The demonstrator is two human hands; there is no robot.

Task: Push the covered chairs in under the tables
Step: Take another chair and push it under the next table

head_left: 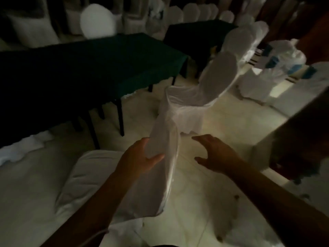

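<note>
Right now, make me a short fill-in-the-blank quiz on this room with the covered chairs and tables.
1. The near table wears a dark ___ cloth.
2. The left hand touches the back of the nearest chair, whose cover is ___.
3. The right hand hovers open, holding ___.

Missing words: green; white; nothing

Far chairs [195, 12] blurred, dark table [71, 68] cut at left edge, its legs partly hidden by cloth.

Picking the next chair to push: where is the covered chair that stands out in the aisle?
In the head view, the covered chair stands right of centre on the pale floor, apart from the near green table's right corner, beyond the chair back at the left hand.
</note>
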